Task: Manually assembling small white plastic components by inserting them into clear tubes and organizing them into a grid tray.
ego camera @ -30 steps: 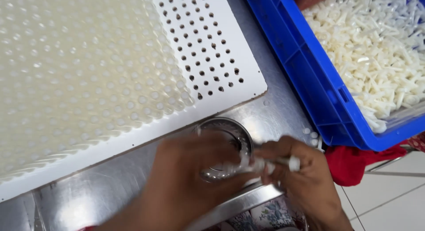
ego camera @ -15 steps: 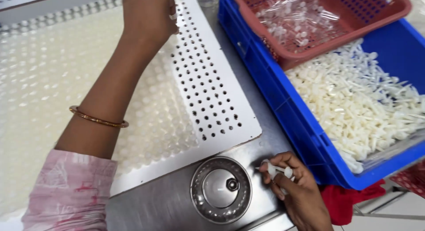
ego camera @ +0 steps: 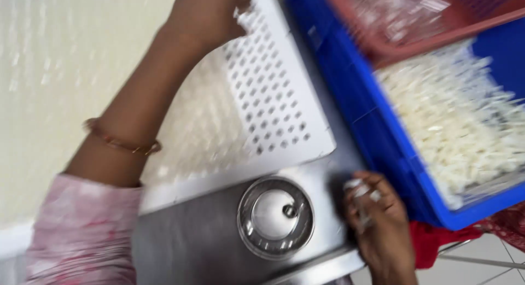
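1. Up at the far end of the white perforated tray (ego camera: 284, 99), the left hand (ego camera: 210, 17) is now reaching over the top rows of holes, whereas a second ago it was down by the round steel lid (ego camera: 275, 217) next to the other hand
2. Can't tell what the left fingers are doing, tbh: they're cut off by the frame edge and blurry, so pinching or empty, no idea
3. Right hand (ego camera: 380, 222) hasn't really gone anywhere; it's still parked on the steel bench (ego camera: 191, 241) just right of the lid, curled loosely around a few small white plastic pieces (ego camera: 363, 189)
4. So my read: the left hand is working the tray's far holes while the right keeps the spare pieces ready
5. Blue crate (ego camera: 377, 132) full of the same white pieces sits just right of the tray, with a red basket (ego camera: 437, 28) of clear bits resting across its far end
6. Most of the tray's left side looks already filled; only the right strip shows open holes
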